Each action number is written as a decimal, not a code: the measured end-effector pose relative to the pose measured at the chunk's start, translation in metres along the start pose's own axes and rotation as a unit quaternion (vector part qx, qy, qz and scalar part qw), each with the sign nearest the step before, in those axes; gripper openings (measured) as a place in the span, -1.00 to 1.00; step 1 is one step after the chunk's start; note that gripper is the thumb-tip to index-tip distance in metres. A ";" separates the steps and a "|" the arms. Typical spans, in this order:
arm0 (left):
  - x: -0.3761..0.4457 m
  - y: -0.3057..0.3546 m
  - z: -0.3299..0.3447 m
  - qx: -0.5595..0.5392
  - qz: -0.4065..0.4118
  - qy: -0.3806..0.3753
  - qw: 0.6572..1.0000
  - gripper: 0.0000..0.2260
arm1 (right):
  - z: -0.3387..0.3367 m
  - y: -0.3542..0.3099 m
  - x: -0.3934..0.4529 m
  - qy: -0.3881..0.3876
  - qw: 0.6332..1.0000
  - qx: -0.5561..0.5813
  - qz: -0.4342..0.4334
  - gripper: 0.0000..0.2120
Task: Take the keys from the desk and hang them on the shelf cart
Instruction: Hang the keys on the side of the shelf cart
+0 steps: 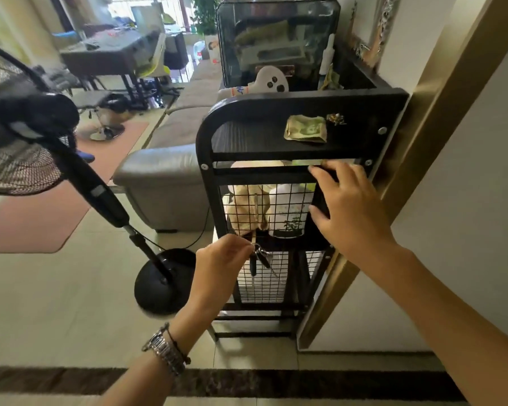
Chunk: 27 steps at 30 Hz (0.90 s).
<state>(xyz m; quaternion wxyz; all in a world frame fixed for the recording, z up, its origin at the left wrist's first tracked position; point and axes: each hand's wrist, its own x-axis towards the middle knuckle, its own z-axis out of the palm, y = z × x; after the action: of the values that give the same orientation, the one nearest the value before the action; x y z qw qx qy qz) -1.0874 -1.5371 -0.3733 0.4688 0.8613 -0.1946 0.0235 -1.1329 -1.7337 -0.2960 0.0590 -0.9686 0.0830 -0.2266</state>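
Observation:
A bunch of keys (259,258) dangles from the pinched fingers of my left hand (222,263), right against the wire mesh side of the black shelf cart (206,133). The keys hang at the bottom edge of the upper mesh panel, near a small hook. My right hand (348,206) grips a black phone-like object (323,197) at the cart's right side, just under the top shelf bar. A metal watch sits on my left wrist.
A black standing fan (106,197) leans at the left, its round base (165,281) on the tile floor beside the cart. A grey sofa (162,183) stands behind it. A gold door frame (417,148) borders the cart's right side. A desk (112,54) is far back.

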 end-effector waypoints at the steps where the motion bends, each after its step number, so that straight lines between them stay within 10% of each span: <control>1: 0.000 0.000 0.000 -0.005 -0.004 0.007 1.000 -0.92 | 0.001 0.000 0.000 0.006 1.000 0.004 0.002 -0.44; 27: 0.040 0.005 0.011 -0.057 -0.021 0.012 0.998 -0.87 | 0.022 0.009 -0.001 0.071 0.997 0.028 -0.014 -0.50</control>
<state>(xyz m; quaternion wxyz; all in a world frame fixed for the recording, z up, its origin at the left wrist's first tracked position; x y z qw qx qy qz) -1.0538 -1.5607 -0.3663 0.5204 0.8364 -0.1718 0.0133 -1.1252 -1.7410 -0.3170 0.0764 -0.9493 0.0669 -0.2974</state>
